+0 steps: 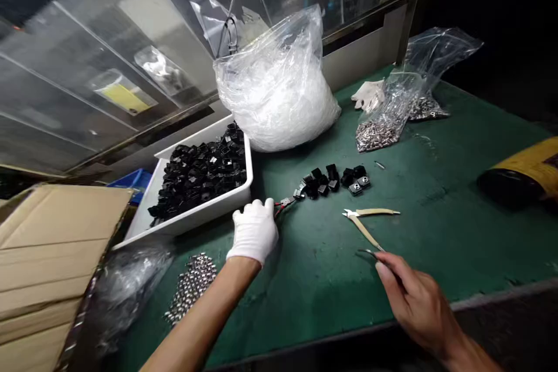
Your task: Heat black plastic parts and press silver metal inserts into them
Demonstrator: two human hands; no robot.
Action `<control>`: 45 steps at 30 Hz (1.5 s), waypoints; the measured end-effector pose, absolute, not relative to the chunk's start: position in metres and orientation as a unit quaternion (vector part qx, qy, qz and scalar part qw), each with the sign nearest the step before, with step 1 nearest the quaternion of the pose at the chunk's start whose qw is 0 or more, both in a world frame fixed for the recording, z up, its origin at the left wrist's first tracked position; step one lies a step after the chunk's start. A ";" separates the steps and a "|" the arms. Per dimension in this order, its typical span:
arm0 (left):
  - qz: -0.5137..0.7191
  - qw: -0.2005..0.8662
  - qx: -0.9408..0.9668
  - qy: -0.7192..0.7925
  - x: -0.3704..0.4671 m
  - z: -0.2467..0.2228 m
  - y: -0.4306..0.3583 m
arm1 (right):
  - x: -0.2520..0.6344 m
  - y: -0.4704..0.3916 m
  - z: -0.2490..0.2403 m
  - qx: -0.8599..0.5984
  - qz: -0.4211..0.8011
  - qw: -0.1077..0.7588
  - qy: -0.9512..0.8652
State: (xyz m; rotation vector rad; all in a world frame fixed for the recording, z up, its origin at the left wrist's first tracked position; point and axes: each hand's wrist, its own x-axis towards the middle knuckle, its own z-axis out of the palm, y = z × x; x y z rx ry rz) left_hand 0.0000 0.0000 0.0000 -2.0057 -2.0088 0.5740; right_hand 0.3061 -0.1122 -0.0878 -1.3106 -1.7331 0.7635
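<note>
My left hand (255, 229), in a white glove, is closed around the red handles of small pliers (285, 202). The pliers' jaws point right, at the end of a cluster of black plastic parts with metal pieces (318, 182). My bare right hand (414, 296) pinches a thin dark pointed tool (368, 252), which looks like tweezers; most of it is hidden in the hand. Just beyond its tip lie cutting pliers (357, 215) with cream handles, spread apart. Two black parts with round metal pieces (358, 186) sit at the cluster's right end.
A white tray (218, 206) full of black parts stands left, behind a pile of small metal pieces (192, 285). A big clear bag (279, 87) stands at the back. Bags of metal parts (379, 131), a glove (368, 95), a yellow roll (529, 165) and cardboard (56, 244) surround the green table (457, 232).
</note>
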 end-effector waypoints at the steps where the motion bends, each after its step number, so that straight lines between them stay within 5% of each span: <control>1: 0.200 0.124 -0.688 -0.686 0.001 0.000 0.001 | 0.305 -0.111 -0.088 -0.520 0.307 0.406 -0.686; 18: 0.152 -0.028 -0.688 -0.709 -0.001 -0.010 -0.006 | 0.302 -0.107 -0.089 -0.521 0.272 0.418 -0.693; 25: -0.161 -0.206 -0.666 -0.698 0.014 -0.019 -0.088 | 0.303 -0.108 -0.091 -0.535 0.261 0.403 -0.695; 33: -0.274 -0.327 -0.572 -0.701 0.034 -0.028 -0.162 | 0.298 -0.103 -0.080 -0.518 0.215 0.362 -0.744; 40: -0.323 -0.327 -0.593 -0.661 0.026 -0.042 -0.182 | 0.258 -0.090 -0.067 -0.476 0.154 0.247 -0.830; 45: -0.355 -0.280 -0.603 -0.657 0.025 -0.048 -0.187 | 0.333 -0.073 -0.055 -0.527 0.014 0.336 -0.780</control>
